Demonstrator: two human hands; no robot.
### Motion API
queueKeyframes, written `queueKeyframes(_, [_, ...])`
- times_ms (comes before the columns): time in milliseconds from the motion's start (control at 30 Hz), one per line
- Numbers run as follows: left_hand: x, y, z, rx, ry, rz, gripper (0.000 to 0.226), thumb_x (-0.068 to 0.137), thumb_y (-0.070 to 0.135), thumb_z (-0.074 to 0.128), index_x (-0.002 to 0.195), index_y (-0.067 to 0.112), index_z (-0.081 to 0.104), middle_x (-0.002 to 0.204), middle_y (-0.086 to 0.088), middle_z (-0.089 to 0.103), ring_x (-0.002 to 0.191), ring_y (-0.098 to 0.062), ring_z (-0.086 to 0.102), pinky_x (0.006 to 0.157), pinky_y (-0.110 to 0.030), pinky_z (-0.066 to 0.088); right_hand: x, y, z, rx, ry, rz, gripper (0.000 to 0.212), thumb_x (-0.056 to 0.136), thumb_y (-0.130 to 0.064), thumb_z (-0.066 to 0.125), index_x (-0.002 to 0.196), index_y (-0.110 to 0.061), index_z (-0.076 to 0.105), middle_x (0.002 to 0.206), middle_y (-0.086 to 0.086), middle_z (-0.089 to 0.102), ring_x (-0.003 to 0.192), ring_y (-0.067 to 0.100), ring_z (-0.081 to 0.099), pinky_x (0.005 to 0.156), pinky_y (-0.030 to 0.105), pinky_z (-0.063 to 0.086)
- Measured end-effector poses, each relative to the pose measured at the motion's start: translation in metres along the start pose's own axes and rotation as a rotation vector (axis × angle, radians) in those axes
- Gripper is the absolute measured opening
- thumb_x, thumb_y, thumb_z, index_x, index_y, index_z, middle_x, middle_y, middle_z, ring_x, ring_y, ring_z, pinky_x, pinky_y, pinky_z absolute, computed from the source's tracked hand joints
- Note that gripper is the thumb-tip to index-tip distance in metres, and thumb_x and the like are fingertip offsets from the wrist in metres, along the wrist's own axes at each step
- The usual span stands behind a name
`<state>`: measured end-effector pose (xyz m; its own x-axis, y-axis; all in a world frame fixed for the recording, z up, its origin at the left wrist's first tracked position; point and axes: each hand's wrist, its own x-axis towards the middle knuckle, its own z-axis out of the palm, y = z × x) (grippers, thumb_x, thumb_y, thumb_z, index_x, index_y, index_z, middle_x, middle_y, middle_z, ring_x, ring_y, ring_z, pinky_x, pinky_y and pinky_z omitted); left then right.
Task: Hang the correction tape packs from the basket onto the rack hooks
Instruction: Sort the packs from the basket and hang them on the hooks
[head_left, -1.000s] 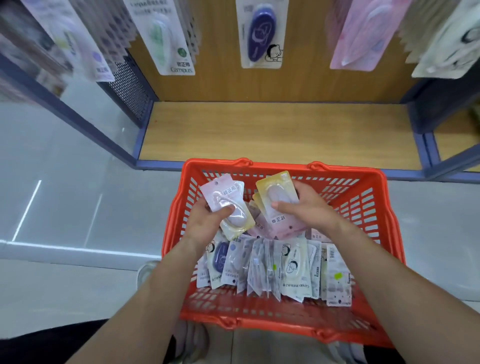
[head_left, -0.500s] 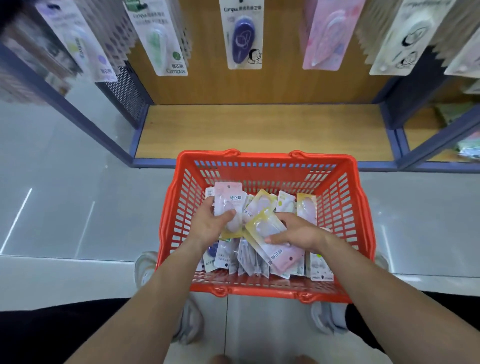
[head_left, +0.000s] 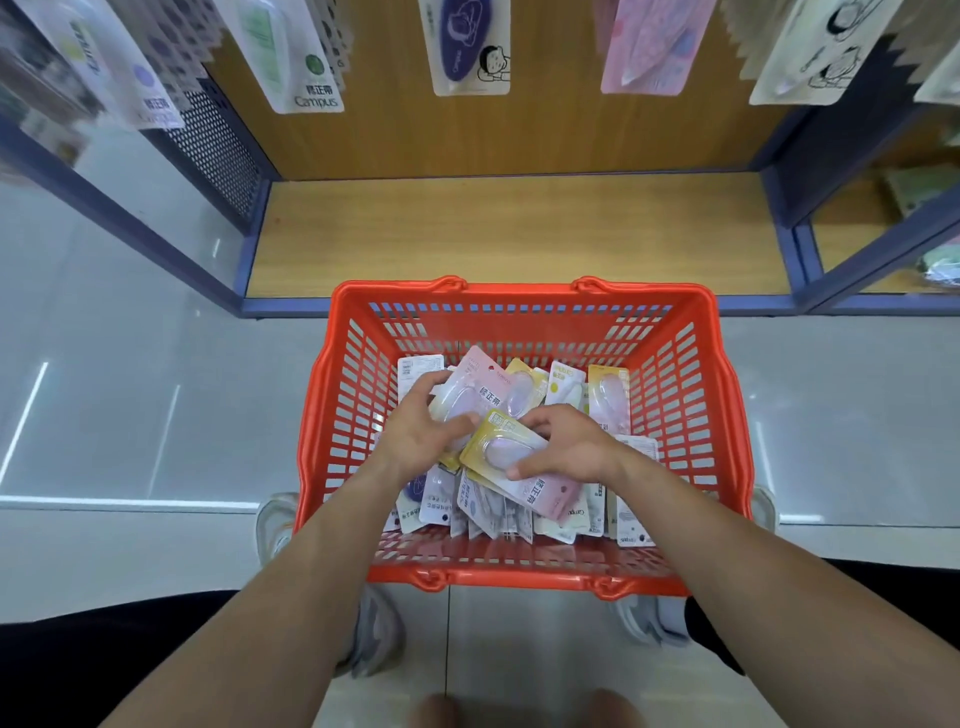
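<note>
Left hand (head_left: 421, 434) grips one pink pack (head_left: 480, 392), tilted now, upright before. Right hand (head_left: 569, 447) pinches one yellow-pink pack (head_left: 511, 457), its yellow corner against the left thumb (head_left: 460, 422). Both sit inside one red basket (head_left: 519, 291), above loose packs (head_left: 498, 514) too overlapped to count. Five rack packs (head_left: 467, 47) show clearly above.

Both forearms (head_left: 291, 597) are bare. Behind the fingers (head_left: 426, 387), toward the body, are pale grey sneakers (head_left: 371, 639) and loose black trousers (head_left: 78, 660).

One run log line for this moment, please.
left hand: grips correction tape pack | right hand: grips second pack | both in red basket
</note>
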<state>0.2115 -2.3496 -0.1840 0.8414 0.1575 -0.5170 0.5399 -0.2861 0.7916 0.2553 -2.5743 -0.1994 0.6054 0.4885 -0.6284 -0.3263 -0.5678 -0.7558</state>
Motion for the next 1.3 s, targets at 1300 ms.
queueKeyframes(1300, [-0.006, 0.006, 0.002, 0.077, 0.258, -0.087, 0.11, 0.049, 0.074, 0.082, 0.139, 0.017, 0.055, 0.126, 0.002, 0.069, 0.116, -0.022, 0.065, 0.097, -0.046, 0.056, 0.001, -0.034, -0.008, 0.641, 0.443, -0.038, 0.021, 0.084, -0.009, 0.082, 0.102, -0.014, 0.072, 0.095, 0.006, 0.078, 0.085, 0.025, 0.074, 0.081, 0.046, 0.059])
